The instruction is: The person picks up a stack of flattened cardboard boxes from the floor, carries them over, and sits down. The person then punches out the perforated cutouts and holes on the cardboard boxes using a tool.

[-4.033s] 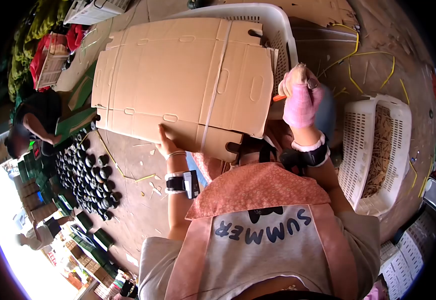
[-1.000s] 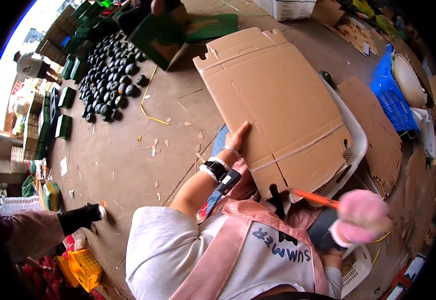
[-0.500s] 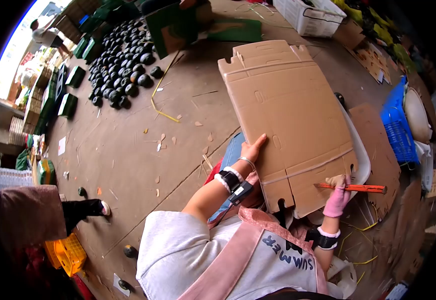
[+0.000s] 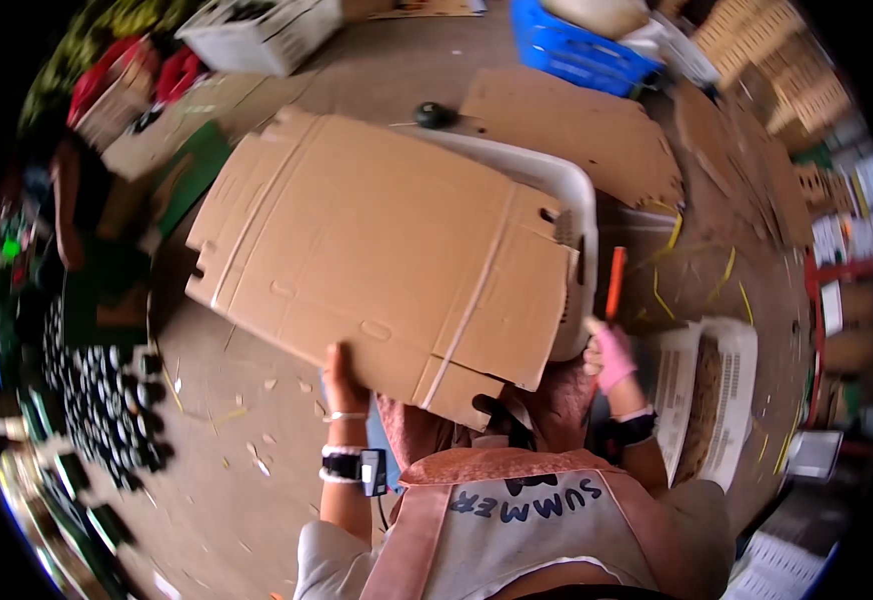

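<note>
A flattened cardboard box stack (image 4: 377, 230) lies tilted over my lap and a white plastic tub (image 4: 567, 185). Two pale bands run across it. My left hand (image 4: 343, 380) is closed on the stack's near left edge, thumb on top. Right of the stack, my right hand (image 4: 609, 355), in a pink fingerless glove, grips a slim orange utility knife (image 4: 617, 280), apart from the cardboard. The knife points up and away from me; its blade cannot be made out.
Loose cardboard sheets (image 4: 577, 130) lie beyond the tub, near a blue crate (image 4: 582, 55) and a white crate (image 4: 262, 40). Another white crate (image 4: 732, 400) stands at my right. Dark round squashes (image 4: 107, 410) cover the floor at left, near another person's arm (image 4: 65, 200).
My view has turned right, so the stack appears rotated. My right hand has drawn the knife from over the stack's near corner to beside it. My left hand keeps its hold.
</note>
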The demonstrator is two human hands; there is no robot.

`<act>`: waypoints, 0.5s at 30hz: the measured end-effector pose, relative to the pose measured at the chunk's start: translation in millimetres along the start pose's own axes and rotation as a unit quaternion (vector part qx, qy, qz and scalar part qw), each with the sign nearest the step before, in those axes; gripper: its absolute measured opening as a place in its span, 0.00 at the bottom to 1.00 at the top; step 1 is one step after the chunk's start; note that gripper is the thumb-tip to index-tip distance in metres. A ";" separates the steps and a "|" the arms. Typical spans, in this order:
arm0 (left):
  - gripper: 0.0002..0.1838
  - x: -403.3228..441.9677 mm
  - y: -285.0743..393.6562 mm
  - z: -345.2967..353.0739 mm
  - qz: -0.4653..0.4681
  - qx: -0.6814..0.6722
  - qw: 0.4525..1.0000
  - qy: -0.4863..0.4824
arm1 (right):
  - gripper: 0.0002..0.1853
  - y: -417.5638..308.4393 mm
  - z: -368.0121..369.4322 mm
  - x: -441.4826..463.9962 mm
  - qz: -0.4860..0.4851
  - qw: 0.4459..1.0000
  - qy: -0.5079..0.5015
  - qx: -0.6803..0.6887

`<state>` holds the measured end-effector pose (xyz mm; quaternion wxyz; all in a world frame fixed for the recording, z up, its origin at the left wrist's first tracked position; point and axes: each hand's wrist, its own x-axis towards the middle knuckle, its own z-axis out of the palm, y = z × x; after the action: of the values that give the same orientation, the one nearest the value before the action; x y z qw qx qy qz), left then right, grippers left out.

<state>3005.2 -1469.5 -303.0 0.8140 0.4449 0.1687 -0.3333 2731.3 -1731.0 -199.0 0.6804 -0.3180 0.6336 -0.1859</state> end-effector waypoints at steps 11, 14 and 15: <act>0.30 53.8 77.6 -8.6 -0.063 0.060 0.996 -0.035 | 0.31 64.5 24.7 52.9 -0.066 0.986 -0.139 0.065; 0.30 52.8 73.6 -8.0 0.011 0.084 0.996 -0.037 | 0.30 72.4 24.4 64.2 -0.088 0.987 -0.135 0.012; 0.30 51.0 73.1 -3.8 0.010 0.083 0.995 -0.057 | 0.33 70.7 27.2 66.7 -0.121 0.983 -0.138 0.007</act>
<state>3092.7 -1458.4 -289.5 0.7857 0.4931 0.0891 -0.3628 2756.0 -1717.9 -296.0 0.7358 -0.4105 0.4890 -0.2256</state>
